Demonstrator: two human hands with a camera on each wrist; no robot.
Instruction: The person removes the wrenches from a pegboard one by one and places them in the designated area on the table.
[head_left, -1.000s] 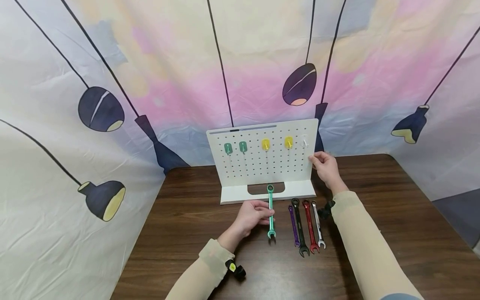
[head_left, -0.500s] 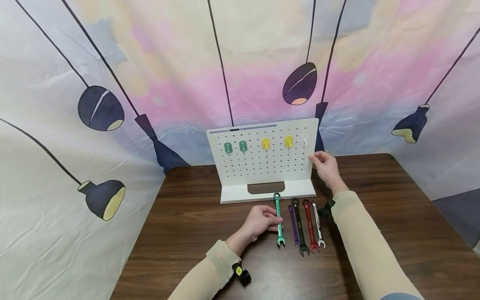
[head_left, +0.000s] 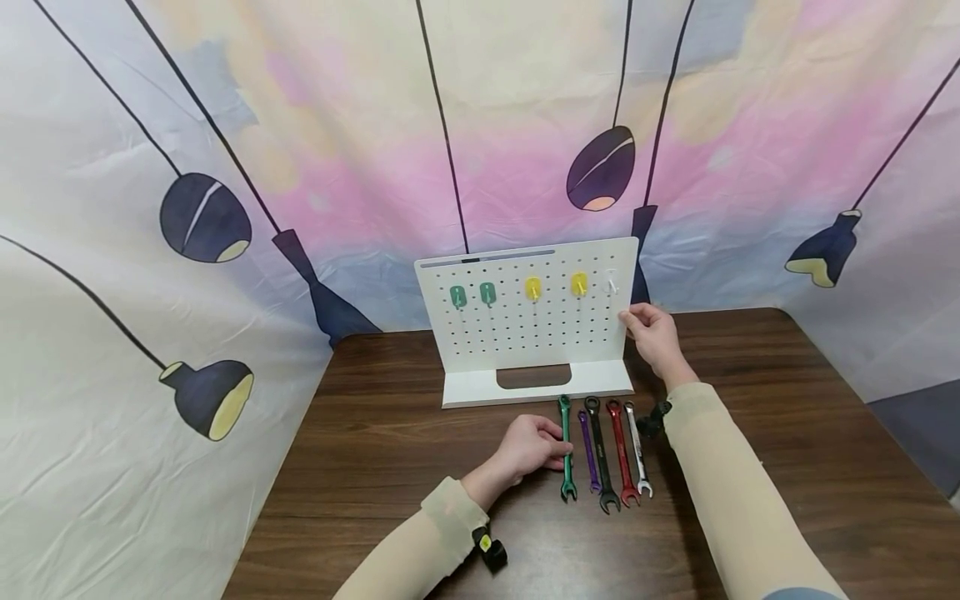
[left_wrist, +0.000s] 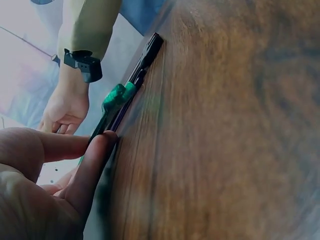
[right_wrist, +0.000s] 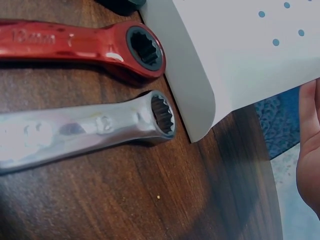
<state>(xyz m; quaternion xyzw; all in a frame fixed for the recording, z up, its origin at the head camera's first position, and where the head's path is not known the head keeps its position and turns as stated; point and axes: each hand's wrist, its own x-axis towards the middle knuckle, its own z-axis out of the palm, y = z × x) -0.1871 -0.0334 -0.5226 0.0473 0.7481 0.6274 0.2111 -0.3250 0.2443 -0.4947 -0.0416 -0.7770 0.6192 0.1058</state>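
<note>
My left hand (head_left: 531,446) pinches a green wrench (head_left: 566,450) between thumb and fingers, at the left end of a row of wrenches. In the left wrist view the green wrench (left_wrist: 114,99) is held close to the tabletop; whether it touches is hard to tell. Beside it lie a purple wrench (head_left: 588,450), a black wrench (head_left: 600,454), a red wrench (head_left: 621,450) and a silver wrench (head_left: 639,450). My right hand (head_left: 654,337) grips the right edge of a white pegboard (head_left: 517,325), thumb in front and other fingers partly hidden behind.
Two green hooks (head_left: 488,293), two yellow hooks (head_left: 579,284) and a clear hook (head_left: 611,283) sit on the pegboard. Its base rests on the brown wooden table (head_left: 375,467). A printed curtain (head_left: 517,125) hangs behind the table.
My left hand has carried the green wrench rightward, toward the front of the table and down, bringing it beside the purple wrench. My right hand stays on the pegboard's edge.
</note>
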